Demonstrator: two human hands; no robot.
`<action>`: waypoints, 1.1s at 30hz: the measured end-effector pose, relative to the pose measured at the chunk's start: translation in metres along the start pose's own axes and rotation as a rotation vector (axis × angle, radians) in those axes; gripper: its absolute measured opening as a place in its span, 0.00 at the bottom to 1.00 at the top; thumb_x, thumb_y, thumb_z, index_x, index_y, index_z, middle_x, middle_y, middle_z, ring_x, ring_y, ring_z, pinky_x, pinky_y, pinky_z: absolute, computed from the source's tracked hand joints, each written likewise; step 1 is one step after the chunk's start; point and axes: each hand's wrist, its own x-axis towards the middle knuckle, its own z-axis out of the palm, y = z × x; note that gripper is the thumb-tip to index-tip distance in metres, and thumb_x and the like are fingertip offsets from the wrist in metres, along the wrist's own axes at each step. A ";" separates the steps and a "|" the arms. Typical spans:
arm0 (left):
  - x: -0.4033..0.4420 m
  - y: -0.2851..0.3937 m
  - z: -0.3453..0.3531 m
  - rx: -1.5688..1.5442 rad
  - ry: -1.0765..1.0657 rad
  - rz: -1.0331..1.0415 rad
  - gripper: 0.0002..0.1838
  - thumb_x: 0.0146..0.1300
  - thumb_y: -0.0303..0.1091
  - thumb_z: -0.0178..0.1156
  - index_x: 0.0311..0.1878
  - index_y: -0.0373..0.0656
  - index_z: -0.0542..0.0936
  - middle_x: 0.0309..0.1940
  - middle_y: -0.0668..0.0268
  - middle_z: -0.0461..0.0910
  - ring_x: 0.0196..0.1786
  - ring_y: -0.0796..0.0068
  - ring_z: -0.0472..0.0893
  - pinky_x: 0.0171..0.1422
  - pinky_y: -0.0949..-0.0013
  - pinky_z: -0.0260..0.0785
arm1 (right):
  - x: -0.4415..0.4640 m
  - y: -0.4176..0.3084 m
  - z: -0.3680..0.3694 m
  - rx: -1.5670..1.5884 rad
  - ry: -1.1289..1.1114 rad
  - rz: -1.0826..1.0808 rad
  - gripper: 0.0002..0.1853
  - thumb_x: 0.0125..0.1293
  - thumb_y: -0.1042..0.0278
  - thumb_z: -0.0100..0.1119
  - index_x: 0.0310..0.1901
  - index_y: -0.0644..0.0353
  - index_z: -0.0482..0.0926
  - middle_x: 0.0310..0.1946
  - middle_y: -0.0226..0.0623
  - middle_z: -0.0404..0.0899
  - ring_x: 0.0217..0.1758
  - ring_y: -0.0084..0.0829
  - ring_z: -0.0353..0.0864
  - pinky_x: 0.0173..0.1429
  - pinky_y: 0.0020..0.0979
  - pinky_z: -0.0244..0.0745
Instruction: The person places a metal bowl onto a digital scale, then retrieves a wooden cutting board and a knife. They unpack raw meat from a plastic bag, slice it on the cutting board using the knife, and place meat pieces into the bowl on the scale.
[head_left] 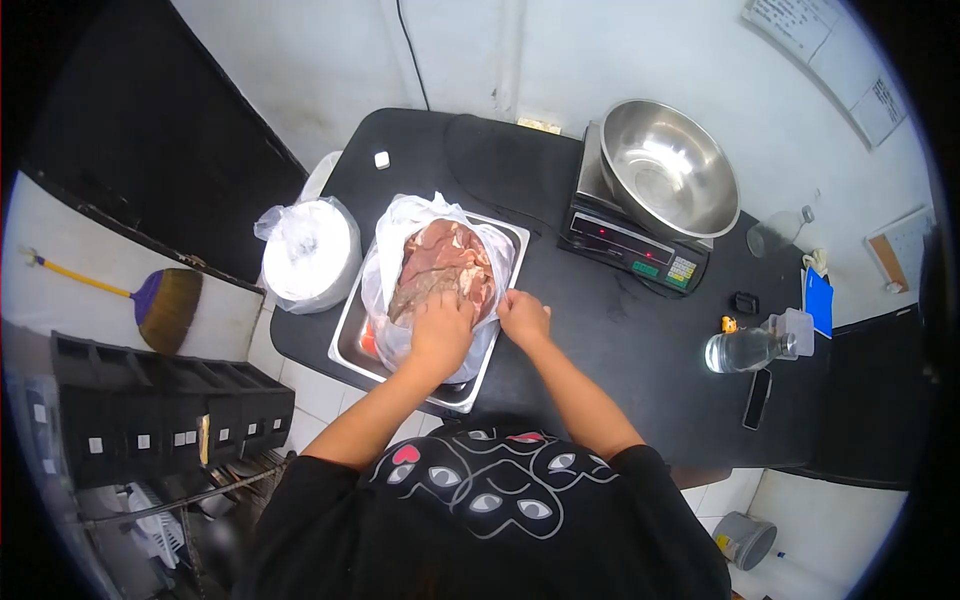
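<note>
A large piece of raw meat (440, 250), reddish with pale fat, lies in an opened clear plastic bag (385, 270). The bag rests in a rectangular steel pan (345, 345) on the black table. My left hand (442, 328) is at the near end of the meat, its fingers curled onto it; the palm side is hidden. At the pan's right side, my right hand (524, 316) pinches the edge of the bag with closed fingers. Something orange-red shows through the plastic at the pan's left side.
A steel bowl (670, 170) sits tilted on a digital scale (640, 245) at the back right. A bagged white round bundle (311, 255) stands left of the pan. Toward the table's right are a water bottle (745, 352), a phone (757, 399) and a blue notebook (818, 302).
</note>
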 end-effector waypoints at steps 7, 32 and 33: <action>-0.001 0.009 0.014 0.024 -0.092 -0.152 0.15 0.47 0.37 0.66 0.38 0.44 0.77 0.34 0.57 0.77 0.40 0.54 0.77 0.44 0.56 0.69 | -0.011 0.012 -0.005 0.126 -0.108 -0.012 0.13 0.62 0.53 0.51 0.35 0.52 0.80 0.38 0.39 0.82 0.45 0.43 0.80 0.50 0.49 0.65; -0.012 -0.127 -0.003 -1.112 0.173 -0.777 0.06 0.54 0.20 0.61 0.36 0.33 0.82 0.27 0.67 0.82 0.28 0.82 0.77 0.32 0.77 0.67 | -0.022 0.019 0.001 -0.119 -0.005 -0.101 0.12 0.62 0.56 0.51 0.34 0.51 0.82 0.40 0.33 0.82 0.46 0.38 0.78 0.50 0.45 0.62; -0.014 -0.134 0.002 -1.156 0.174 -0.788 0.06 0.54 0.20 0.61 0.36 0.33 0.82 0.28 0.67 0.82 0.28 0.82 0.77 0.33 0.77 0.68 | -0.022 0.019 0.001 -0.127 -0.010 -0.098 0.12 0.62 0.56 0.50 0.34 0.51 0.82 0.39 0.33 0.82 0.45 0.38 0.78 0.50 0.45 0.63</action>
